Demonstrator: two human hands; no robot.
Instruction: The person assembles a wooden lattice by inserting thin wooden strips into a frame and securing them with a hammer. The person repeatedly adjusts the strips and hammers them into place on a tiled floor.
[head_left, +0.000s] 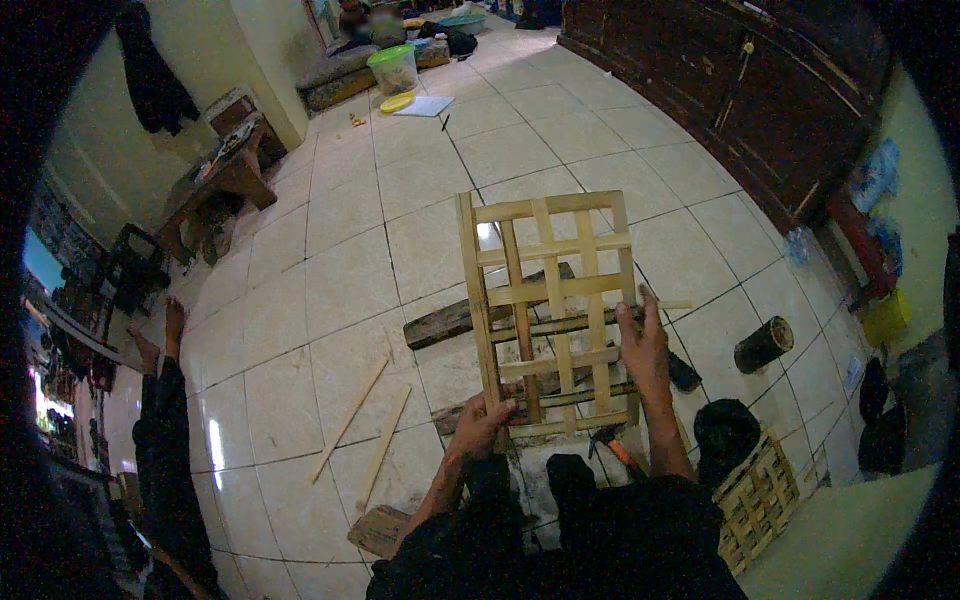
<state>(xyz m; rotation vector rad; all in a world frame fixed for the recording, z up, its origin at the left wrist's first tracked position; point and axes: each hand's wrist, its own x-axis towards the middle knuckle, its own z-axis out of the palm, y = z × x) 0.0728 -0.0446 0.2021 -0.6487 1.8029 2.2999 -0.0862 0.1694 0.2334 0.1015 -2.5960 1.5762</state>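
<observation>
A woven bamboo lattice panel [543, 292] stands tilted up in front of me, its pale strips crossing over and under between side rails. My left hand [478, 428] is closed around the lower left corner of its frame. At the right edge, my right hand [645, 340] grips the panel beside a strip whose end juts out past the rail. Below the panel, a hammer [622, 452] with an orange handle lies near my feet, partly hidden. Dark wooden pieces [440, 325] lie on the floor behind the lattice.
Two loose bamboo strips [350, 420] lie left of me. A short dark cylinder [763, 345] and another woven panel [762, 500] are at right. Another person's legs [165, 420] stretch along the left. Farther off are a bench [222, 180], a bucket [394, 72] and a dark cabinet [700, 90].
</observation>
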